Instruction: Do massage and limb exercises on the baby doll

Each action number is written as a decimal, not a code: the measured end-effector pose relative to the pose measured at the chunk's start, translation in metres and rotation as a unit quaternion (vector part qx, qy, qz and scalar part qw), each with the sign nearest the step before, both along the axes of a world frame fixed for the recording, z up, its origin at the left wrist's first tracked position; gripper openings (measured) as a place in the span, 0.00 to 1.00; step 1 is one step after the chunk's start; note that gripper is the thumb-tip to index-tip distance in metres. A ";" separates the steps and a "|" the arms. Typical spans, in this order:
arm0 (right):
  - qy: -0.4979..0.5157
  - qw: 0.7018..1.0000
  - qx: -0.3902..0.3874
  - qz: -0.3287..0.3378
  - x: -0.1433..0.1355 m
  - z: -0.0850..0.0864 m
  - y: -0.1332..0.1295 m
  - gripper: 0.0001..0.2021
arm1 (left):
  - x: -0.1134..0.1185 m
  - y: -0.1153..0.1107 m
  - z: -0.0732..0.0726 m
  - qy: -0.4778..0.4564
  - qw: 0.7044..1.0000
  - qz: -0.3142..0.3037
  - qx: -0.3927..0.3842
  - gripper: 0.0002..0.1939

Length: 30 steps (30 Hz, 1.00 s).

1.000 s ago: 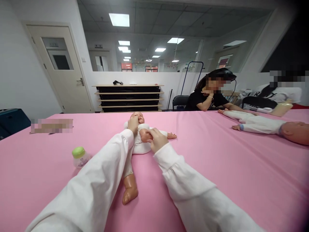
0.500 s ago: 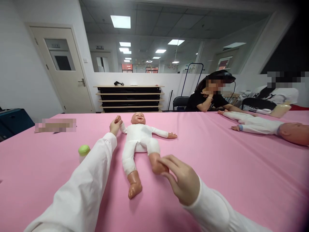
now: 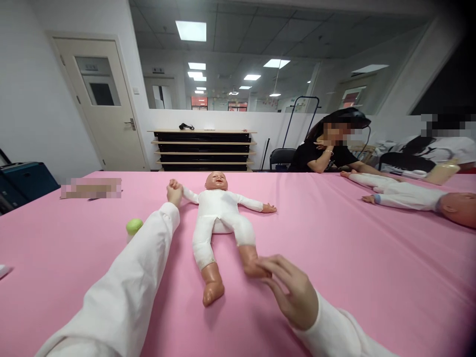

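Note:
A baby doll (image 3: 219, 204) in a white cloth body lies on its back on the pink table cover (image 3: 320, 297), head away from me. My left hand (image 3: 174, 193) is closed around the doll's hand on the left, and that arm is stretched out sideways. My right hand (image 3: 292, 287) grips the doll's foot on the right between thumb and fingers, with that leg angled outward. The other leg and the other arm rest on the cover. Beside my left sleeve stands a bottle with a green cap (image 3: 134, 227), partly hidden by the sleeve.
Another doll (image 3: 409, 193) lies at the right, near a person in black (image 3: 316, 153) seated across the table. A yellowish bottle (image 3: 442, 171) stands behind it. A blurred-out item (image 3: 91, 188) is at the far left, and a white object (image 3: 3, 270) at the left edge.
My right hand has drawn the doll's foot toward me and to the right, so the leg is straighter. My left hand has moved the doll's arm further out to the left.

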State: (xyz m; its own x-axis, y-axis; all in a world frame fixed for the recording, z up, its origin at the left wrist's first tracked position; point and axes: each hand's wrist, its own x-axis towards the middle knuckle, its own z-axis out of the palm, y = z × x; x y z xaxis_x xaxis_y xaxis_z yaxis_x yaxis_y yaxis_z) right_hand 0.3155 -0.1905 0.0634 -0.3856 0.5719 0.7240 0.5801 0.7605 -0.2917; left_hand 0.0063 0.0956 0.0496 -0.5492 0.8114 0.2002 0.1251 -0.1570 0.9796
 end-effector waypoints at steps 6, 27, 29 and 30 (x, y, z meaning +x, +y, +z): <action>0.051 0.998 -0.012 -0.026 -0.029 0.040 0.077 0.17 | 0.056 -0.002 0.033 0.314 0.938 -0.146 0.024 0.26; 0.005 0.995 -0.102 -0.017 -0.003 -0.010 -0.023 0.15 | -0.017 -0.020 -0.023 0.076 0.992 0.076 -0.067 0.28; 0.019 0.995 -0.094 -0.029 -0.002 -0.023 -0.027 0.14 | -0.022 -0.025 -0.038 0.064 0.989 0.103 -0.082 0.26; 0.026 0.995 -0.089 -0.034 -0.003 -0.028 -0.026 0.14 | -0.024 -0.027 -0.044 0.059 0.988 0.116 -0.088 0.24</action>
